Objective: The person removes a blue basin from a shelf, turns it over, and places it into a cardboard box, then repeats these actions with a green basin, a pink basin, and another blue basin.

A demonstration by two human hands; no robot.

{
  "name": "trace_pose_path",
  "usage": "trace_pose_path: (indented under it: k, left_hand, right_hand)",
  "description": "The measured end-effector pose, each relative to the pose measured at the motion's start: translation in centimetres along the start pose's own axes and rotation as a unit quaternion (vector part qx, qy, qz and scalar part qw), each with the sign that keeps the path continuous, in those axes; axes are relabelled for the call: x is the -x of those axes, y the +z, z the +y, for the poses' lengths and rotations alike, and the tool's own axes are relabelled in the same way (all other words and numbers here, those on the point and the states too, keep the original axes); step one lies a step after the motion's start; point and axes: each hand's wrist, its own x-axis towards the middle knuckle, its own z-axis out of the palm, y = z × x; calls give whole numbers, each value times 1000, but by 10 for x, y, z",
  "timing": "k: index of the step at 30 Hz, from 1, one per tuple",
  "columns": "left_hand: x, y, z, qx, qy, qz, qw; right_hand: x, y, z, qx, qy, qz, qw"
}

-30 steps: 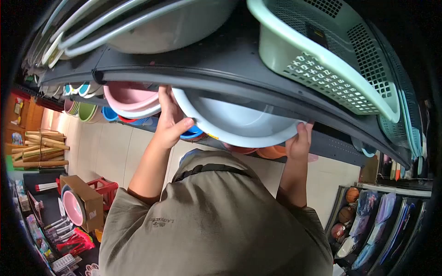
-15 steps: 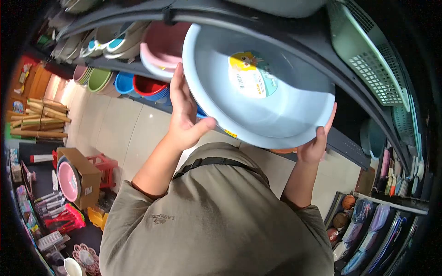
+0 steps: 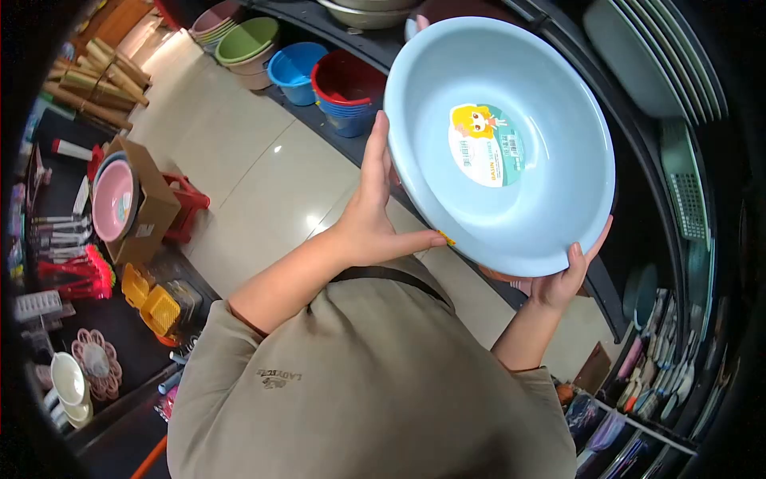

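A light blue plastic basin (image 3: 550, 191) is held up in front of me, tilted so its inside faces me. A round label (image 3: 485, 146) with a yellow-haired cartoon figure is stuck to its bottom. My left hand (image 3: 375, 203) grips the left side of the rim, its thumb beside a small yellow sticker and its fingers up along the outer wall. My right hand (image 3: 565, 275) holds the lower right rim, thumb at the edge and fingers partly hidden behind. The basin looks bare inside apart from the label.
Shelves run along the far side, with stacked buckets (image 3: 294, 72), a red basin (image 3: 349, 77) and a green basket (image 3: 688, 191). At left, a pink basin (image 3: 113, 199) leans on a cardboard box (image 3: 149, 207) near bundled wooden sticks (image 3: 104, 72).
The basin has come out of the shelf's shadow, and its whole rim now shows. Both hands still hold it. My view has turned, shifting the shelves and floor.
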Motion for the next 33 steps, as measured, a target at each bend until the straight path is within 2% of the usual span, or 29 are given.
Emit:
trace_pose_path:
  k: [5, 7, 9, 12, 15, 17, 19, 21, 24, 28, 33]
  left_hand:
    - [71, -64, 34, -50, -1, 70, 996]
    - [96, -85, 48, -30, -38, 148, 988]
    - [106, -82, 57, -33, -40, 192, 980]
    - [113, -72, 64, -40, -44, 269, 961]
    - [130, -37, 78, -70, -45, 364, 928]
    - [134, -49, 67, -130, -57, 403, 904]
    - [144, -33, 61, -165, -48, 437, 883]
    - [193, -59, 89, -187, -64, 501, 843]
    - [248, -156, 129, -234, -57, 542, 805]
    - [161, -242, 96, -286, -62, 581, 759]
    - [171, -231, 89, -337, -57, 583, 737]
  right_hand:
    - [50, 72, -2, -22, 16, -79, 996]
    - [61, 93, -1, -28, 33, -133, 990]
    - [55, 95, 10, -39, 80, -166, 982]
    - [46, 102, 26, -126, 120, -227, 958]
    - [21, 109, 13, -75, 162, -305, 936]
    - [9, 133, 46, -93, 172, -349, 916]
    - [7, 136, 66, -107, 202, -391, 892]
    - [53, 183, 73, -127, 210, -434, 867]
    - [122, 303, 77, -119, 221, -487, 836]
    - [41, 419, 126, -125, 236, -529, 805]
    - [43, 419, 130, -128, 256, -556, 780]
